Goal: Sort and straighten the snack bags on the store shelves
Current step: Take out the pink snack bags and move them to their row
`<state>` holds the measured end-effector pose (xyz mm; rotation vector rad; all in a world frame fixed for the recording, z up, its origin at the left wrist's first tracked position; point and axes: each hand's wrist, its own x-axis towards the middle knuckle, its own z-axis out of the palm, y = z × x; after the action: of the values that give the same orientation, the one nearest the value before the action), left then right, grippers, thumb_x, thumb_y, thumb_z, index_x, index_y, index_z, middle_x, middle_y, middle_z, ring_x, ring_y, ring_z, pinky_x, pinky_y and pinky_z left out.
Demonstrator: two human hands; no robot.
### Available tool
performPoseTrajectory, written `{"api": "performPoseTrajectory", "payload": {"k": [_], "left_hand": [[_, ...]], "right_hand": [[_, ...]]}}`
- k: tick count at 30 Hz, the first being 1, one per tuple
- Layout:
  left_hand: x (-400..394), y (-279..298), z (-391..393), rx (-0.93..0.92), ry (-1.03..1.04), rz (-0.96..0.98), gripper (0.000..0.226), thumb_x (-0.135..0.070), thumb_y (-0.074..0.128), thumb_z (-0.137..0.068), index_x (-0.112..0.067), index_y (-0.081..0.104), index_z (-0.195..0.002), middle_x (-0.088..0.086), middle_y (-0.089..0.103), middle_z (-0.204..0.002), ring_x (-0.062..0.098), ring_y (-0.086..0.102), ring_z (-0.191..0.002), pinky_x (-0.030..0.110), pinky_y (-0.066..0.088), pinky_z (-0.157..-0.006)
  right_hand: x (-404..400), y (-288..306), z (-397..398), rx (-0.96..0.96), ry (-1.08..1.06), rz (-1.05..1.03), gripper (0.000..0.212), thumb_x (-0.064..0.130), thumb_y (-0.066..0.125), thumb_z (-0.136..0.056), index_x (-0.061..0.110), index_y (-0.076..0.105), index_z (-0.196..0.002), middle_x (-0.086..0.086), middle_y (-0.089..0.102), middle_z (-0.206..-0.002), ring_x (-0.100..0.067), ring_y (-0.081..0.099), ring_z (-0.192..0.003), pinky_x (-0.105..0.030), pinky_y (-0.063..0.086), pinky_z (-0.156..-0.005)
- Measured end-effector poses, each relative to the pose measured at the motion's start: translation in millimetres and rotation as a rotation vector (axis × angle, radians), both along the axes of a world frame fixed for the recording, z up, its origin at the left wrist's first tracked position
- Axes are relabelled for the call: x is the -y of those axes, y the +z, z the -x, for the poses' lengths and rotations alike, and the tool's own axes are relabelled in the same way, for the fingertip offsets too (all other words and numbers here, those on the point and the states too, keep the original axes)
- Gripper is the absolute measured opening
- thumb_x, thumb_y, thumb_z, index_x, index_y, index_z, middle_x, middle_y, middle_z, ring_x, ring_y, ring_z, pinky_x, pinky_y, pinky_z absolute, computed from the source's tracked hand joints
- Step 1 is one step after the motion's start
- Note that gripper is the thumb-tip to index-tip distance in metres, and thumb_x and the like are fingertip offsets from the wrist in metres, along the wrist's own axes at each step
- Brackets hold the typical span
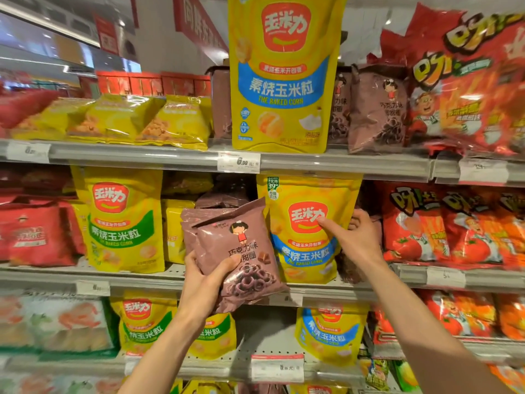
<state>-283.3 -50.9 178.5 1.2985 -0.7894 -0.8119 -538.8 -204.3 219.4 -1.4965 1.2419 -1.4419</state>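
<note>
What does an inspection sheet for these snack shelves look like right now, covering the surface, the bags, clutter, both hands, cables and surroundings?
Surface: metal shelves in tiers, price tags on the front rails.
Job's things: brown bags, a small stack, held in front of the middle shelf; more brown bags stand on the upper shelf; a yellow corn bag stands on the middle shelf.
Clutter: a tall yellow bag stands among the brown ones up top; a brown bag lies behind the held stack.
Grips: left hand closed on the brown bags; right hand touches the yellow corn bag, index finger out.
Cables: nothing seen.
Surroundings: red bags to the right, red hanging signs overhead.
</note>
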Motion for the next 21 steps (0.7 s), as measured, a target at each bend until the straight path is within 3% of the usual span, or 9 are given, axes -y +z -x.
{"api": "performPoseTrajectory", "payload": {"k": [3, 6, 10, 13, 18, 21], "left_hand": [[-2, -1, -5, 0.014, 0.021, -0.006, 0.114, -0.063, 0.086, -0.041, -0.024, 0.041, -0.138, 0.003, 0.069, -0.121, 0.024, 0.073, -0.104, 0.049, 0.058, -0.097], [-3, 0, -9, 0.029, 0.041, -0.016, 0.111, -0.063, 0.084, -0.041, -0.023, 0.042, -0.135, 0.002, 0.069, -0.12, 0.023, 0.073, -0.104, 0.048, 0.057, -0.098], [-4, -1, -13, 0.036, 0.045, -0.02, 0.11, -0.064, 0.084, -0.041, -0.024, 0.041, -0.135, 0.002, 0.069, -0.121, 0.023, 0.073, -0.105, 0.047, 0.057, -0.098], [-2, -2, -14, 0.033, 0.051, -0.019, 0.112, -0.063, 0.085, -0.041, -0.023, 0.041, -0.136, 0.003, 0.069, -0.121, 0.024, 0.073, -0.104, 0.048, 0.057, -0.097], [5, -5, -12, 0.019, 0.045, -0.011, 0.113, -0.062, 0.087, -0.042, -0.023, 0.041, -0.137, 0.004, 0.069, -0.122, 0.024, 0.073, -0.105, 0.05, 0.057, -0.098], [6, -7, -13, 0.007, 0.037, -0.001, 0.115, -0.061, 0.086, -0.042, -0.021, 0.041, -0.139, 0.005, 0.069, -0.122, 0.025, 0.074, -0.104, 0.046, 0.059, -0.093]], "right_hand": [[6, -1, 1, 0.062, 0.07, -0.017, 0.064, 0.035, 0.091, -0.071, 0.014, 0.054, -0.119, -0.001, 0.073, -0.111, -0.009, 0.073, -0.092, -0.021, 0.058, -0.066], [9, -1, 1, 0.107, 0.122, 0.001, 0.047, 0.028, 0.089, -0.076, 0.022, 0.059, -0.112, 0.002, 0.075, -0.109, -0.007, 0.075, -0.088, -0.018, 0.058, -0.062], [11, 3, -1, 0.126, 0.196, -0.001, 0.062, 0.041, 0.089, -0.066, 0.019, 0.068, -0.12, 0.004, 0.078, -0.109, -0.01, 0.076, -0.094, -0.03, 0.061, -0.076], [6, 10, -5, 0.225, 0.232, 0.03, 0.047, 0.042, 0.083, -0.068, 0.021, 0.07, -0.108, 0.001, 0.08, -0.103, -0.012, 0.077, -0.091, -0.026, 0.06, -0.073], [-1, 7, -6, 0.198, 0.266, 0.025, 0.027, 0.039, 0.08, -0.073, 0.021, 0.079, -0.093, 0.001, 0.081, -0.096, -0.019, 0.078, -0.089, -0.041, 0.059, -0.085], [-5, 5, -5, 0.188, 0.27, 0.048, 0.027, 0.039, 0.081, -0.074, 0.02, 0.08, -0.094, -0.003, 0.081, -0.1, -0.024, 0.078, -0.093, -0.046, 0.059, -0.089]]}}
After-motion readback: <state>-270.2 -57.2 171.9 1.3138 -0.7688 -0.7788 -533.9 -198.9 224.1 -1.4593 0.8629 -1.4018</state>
